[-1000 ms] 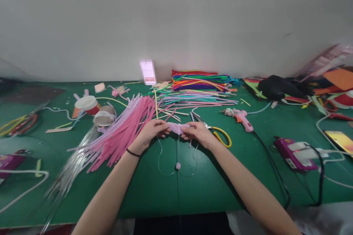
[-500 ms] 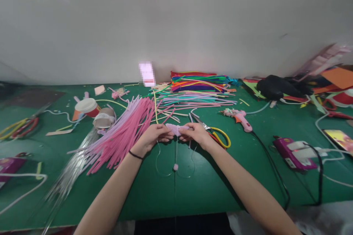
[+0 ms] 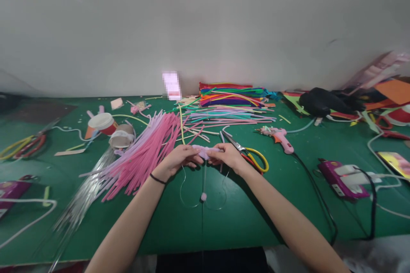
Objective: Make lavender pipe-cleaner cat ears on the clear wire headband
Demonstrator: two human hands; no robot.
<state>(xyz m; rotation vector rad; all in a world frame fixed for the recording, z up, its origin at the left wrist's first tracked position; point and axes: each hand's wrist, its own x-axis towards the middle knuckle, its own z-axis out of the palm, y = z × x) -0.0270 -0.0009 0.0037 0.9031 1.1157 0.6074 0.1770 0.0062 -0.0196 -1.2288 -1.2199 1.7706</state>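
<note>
My left hand (image 3: 181, 158) and my right hand (image 3: 228, 156) meet over the green table (image 3: 198, 230), both pinched on a short lilac fuzzy pipe-cleaner piece (image 3: 205, 151) held between them. Thin wire loops (image 3: 192, 198) hang down from the piece to the table, with a small pink bead (image 3: 203, 196) on a strand in the middle. A fan of pink and lilac pipe cleaners (image 3: 144, 151) lies just left of my left hand. Yellow-handled scissors (image 3: 251, 157) lie right beside my right hand.
Stacked coloured pipe cleaners (image 3: 230, 93) lie at the back, a pink glue gun (image 3: 278, 135) with its cord to the right. Two purple devices (image 3: 339, 177) (image 3: 11, 187) sit at the sides. A paper cup (image 3: 102, 122), clear strips (image 3: 80, 204) and a white partition (image 3: 205, 42) border the area.
My two hands have drawn slightly closer together on the lilac piece, and the hanging wire loops and bead have shifted a little. Nothing else moved.
</note>
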